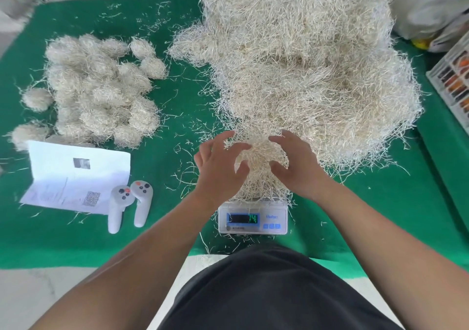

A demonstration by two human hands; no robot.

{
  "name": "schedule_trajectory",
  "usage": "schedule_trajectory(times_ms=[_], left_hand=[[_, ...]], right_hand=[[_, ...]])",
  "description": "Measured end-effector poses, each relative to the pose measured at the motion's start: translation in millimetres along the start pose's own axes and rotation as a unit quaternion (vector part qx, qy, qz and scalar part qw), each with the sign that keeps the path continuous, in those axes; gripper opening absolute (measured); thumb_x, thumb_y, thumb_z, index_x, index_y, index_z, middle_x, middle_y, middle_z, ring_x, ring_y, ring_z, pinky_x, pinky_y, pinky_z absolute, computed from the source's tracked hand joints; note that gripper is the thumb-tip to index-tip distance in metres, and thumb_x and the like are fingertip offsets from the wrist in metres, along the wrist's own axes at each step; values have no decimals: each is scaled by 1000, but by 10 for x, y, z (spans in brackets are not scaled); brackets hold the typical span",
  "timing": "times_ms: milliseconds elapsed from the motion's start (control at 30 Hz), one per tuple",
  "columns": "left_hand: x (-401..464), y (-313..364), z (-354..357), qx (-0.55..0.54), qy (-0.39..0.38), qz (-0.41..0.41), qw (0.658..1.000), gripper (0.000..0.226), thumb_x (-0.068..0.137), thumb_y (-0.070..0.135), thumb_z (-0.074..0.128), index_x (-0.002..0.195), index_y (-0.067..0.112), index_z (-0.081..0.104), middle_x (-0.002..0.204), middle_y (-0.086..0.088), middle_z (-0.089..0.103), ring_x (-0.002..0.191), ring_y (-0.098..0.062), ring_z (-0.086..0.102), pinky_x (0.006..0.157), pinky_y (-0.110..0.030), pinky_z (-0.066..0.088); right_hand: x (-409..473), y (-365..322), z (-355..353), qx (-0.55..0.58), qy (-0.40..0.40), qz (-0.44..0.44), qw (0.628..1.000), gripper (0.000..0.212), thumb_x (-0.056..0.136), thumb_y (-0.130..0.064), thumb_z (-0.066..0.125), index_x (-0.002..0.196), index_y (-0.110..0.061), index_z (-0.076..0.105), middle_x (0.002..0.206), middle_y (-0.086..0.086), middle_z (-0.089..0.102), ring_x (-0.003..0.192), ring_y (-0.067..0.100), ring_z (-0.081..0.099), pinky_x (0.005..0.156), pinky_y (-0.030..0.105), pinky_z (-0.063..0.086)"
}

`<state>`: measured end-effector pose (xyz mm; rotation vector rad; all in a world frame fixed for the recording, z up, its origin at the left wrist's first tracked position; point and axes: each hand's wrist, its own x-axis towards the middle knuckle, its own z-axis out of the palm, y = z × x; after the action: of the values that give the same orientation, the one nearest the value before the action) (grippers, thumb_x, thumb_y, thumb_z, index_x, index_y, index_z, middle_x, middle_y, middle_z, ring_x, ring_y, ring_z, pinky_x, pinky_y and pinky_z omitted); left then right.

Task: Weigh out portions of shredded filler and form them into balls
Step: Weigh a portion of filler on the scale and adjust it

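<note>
Green felt tabletop (pixel 177 241), pale wall behind, loose filler strands scattered across it

bright, even light | soft shadows | wide-angle bend at edges | corners blurred | centre sharp

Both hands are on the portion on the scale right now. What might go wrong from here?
1. The portion on the scale merges with the big pile behind it, so strands may bridge across and skew the reading.
2. The left hand and right hand touch the portion; any pressing would likely falsify the display.
3. Lifting may drag extra strands from the pile, changing the weighed amount.
</note>
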<state>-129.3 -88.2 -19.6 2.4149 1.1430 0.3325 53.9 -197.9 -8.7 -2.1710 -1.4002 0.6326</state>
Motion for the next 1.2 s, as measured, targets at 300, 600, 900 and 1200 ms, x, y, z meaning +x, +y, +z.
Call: schedule_trajectory(times_ms=[300,600,900,1200], left_hand=[[-58,22,-22,18,46,-10,999,32,91,39,62,121,51,61,160,12,27,146,-24,14,115,-55,15],[-113,-18,73,-43,18,-13,999,39,92,34,61,129,48,57,158,13,27,146,-18,14,120,-51,13],[308,94,4,-109,14,-2,994,39,95,35,56,130,50,49,137,26,39,132,-3,28,114,-37,20],[966,328,-89,-174,-2,-8,985,35,101,31,55,135,42,54,139,25,50,132,5,38,116,-36,26]], right_hand=[[-61,89,31,-6,9,9,1000,62,99,-29,66,155,-37,40,172,3,17,158,29,14,125,53,18],[-64,208,99,-9,5,35,999,60,98,-32,65,152,-40,41,168,-3,23,153,29,21,124,53,20],[566,153,-292,-50,98,-7,994,48,97,-21,66,144,-21,57,129,5,50,120,27,51,107,43,43],[1947,222,-891,-218,126,-2,968,40,101,-23,59,140,-19,58,128,11,62,106,28,63,86,46,58]])
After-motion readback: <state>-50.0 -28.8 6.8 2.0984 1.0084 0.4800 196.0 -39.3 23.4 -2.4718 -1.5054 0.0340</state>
